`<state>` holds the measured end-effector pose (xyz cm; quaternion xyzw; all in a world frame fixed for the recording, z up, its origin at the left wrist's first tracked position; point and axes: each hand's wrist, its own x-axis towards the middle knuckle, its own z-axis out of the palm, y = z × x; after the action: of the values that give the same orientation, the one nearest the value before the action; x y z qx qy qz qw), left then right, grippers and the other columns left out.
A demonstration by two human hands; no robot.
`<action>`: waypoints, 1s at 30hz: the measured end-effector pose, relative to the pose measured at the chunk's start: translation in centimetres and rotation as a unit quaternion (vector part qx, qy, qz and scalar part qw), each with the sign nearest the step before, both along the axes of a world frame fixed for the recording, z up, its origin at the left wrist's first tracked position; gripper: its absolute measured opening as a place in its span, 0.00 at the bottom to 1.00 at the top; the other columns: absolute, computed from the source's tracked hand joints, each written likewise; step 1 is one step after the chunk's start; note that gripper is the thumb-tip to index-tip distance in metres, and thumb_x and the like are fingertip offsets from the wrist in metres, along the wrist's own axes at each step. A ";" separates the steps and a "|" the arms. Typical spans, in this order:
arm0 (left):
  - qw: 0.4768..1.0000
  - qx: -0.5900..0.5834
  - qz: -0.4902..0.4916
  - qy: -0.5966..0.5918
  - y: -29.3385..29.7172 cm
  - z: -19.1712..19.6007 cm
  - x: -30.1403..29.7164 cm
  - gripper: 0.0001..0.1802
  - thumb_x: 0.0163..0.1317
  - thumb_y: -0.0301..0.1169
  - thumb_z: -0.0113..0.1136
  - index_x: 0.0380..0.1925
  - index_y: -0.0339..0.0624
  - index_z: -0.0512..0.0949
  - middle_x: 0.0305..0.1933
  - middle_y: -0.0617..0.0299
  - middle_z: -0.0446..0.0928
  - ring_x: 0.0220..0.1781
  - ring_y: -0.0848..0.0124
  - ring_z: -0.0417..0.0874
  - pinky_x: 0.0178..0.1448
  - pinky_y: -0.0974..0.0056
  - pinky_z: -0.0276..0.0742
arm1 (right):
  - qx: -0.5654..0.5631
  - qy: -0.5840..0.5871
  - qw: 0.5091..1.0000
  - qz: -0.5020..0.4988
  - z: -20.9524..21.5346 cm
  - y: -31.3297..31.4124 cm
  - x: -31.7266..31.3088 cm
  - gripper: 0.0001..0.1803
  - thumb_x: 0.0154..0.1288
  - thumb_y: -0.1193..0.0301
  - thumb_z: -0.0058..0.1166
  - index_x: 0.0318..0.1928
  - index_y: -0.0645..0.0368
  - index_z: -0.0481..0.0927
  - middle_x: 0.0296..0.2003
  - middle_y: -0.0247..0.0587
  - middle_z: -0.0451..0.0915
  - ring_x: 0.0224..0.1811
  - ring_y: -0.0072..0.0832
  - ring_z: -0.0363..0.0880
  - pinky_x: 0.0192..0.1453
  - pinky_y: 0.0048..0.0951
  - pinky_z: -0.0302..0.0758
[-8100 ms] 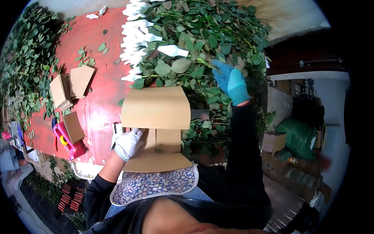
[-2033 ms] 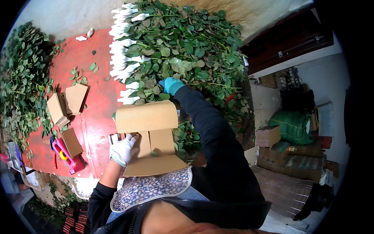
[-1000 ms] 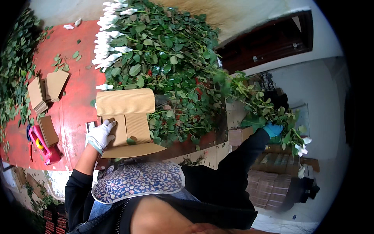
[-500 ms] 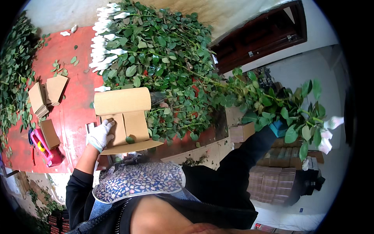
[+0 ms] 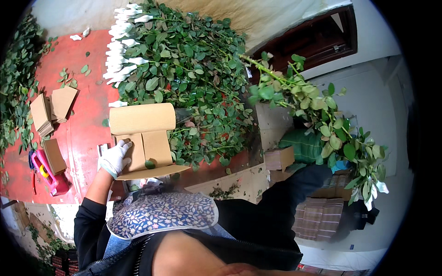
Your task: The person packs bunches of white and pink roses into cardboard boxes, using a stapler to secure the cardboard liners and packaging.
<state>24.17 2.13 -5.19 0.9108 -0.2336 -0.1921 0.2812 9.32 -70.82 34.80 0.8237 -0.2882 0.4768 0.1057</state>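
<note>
My left hand [image 5: 116, 159], in a white glove, lies with its fingers stretched out on the left side of a folded corrugated cardboard sheet [image 5: 159, 147]. A small loose leaf rests on that sheet. Far out to the right, my right hand [image 5: 339, 165], in a blue glove and mostly hidden by leaves, holds a few long leafy rose stems [image 5: 317, 103]. Their white-sleeved heads [image 5: 381, 187] point down to the right, and the cut ends point up to the left. A thick pile of roses [image 5: 193, 69] covers the table behind the cardboard, white-sleeved heads toward the left.
On the red table [image 5: 92, 106] are stacked cardboard pieces [image 5: 42, 112] and a pink tape dispenser [image 5: 48, 172]. More leafy stems [image 5: 16, 87] lie at the far left. Right of the table are a cardboard box [image 5: 278, 158], a green sack [image 5: 299, 143] and striped bundles [image 5: 317, 216].
The rose stems in my right hand have swung clear of the pile, their cut ends raised and their heads lower. My left hand stays on the cardboard.
</note>
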 end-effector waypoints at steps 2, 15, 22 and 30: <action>1.000 0.027 -0.015 0.006 0.2 1.8 0.1 0.34 0.50 0.31 0.65 0.61 0.45 0.68 0.62 0.56 0.68 0.56 0.53 0.76 0.57 0.55 0.76 | 0.031 -0.001 0.997 0.065 -1.5 1.7 1.8 0.16 0.59 0.65 0.58 0.44 0.64 0.80 0.43 0.48 0.81 0.40 0.38 0.79 0.50 0.38 0.77; 1.000 0.008 -0.021 0.018 0.1 1.4 0.0 0.35 0.51 0.32 0.65 0.62 0.46 0.67 0.61 0.55 0.67 0.56 0.53 0.76 0.58 0.55 0.74 | 0.203 0.147 0.866 0.432 -10.0 16.6 27.8 0.16 0.63 0.68 0.55 0.49 0.63 0.78 0.45 0.44 0.80 0.41 0.34 0.79 0.50 0.36 0.77; 0.999 0.042 -0.013 -0.003 0.2 1.1 -0.3 0.34 0.53 0.33 0.65 0.63 0.47 0.67 0.62 0.55 0.68 0.53 0.55 0.79 0.54 0.55 0.76 | 0.235 0.154 0.816 0.505 -11.2 19.4 34.0 0.16 0.65 0.70 0.54 0.51 0.62 0.77 0.46 0.43 0.80 0.42 0.32 0.79 0.50 0.35 0.76; 0.997 0.047 -0.046 -0.050 0.8 -1.7 -0.1 0.35 0.54 0.34 0.62 0.64 0.48 0.66 0.67 0.58 0.65 0.53 0.58 0.81 0.55 0.52 0.74 | 0.268 0.153 0.751 0.584 -14.0 20.5 40.5 0.16 0.67 0.72 0.52 0.55 0.62 0.76 0.47 0.41 0.80 0.42 0.29 0.79 0.50 0.34 0.76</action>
<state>24.04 2.97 -6.91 0.9198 -0.2796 -0.1697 0.2166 49.81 -50.30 20.84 0.8881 0.1526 0.2169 -0.3755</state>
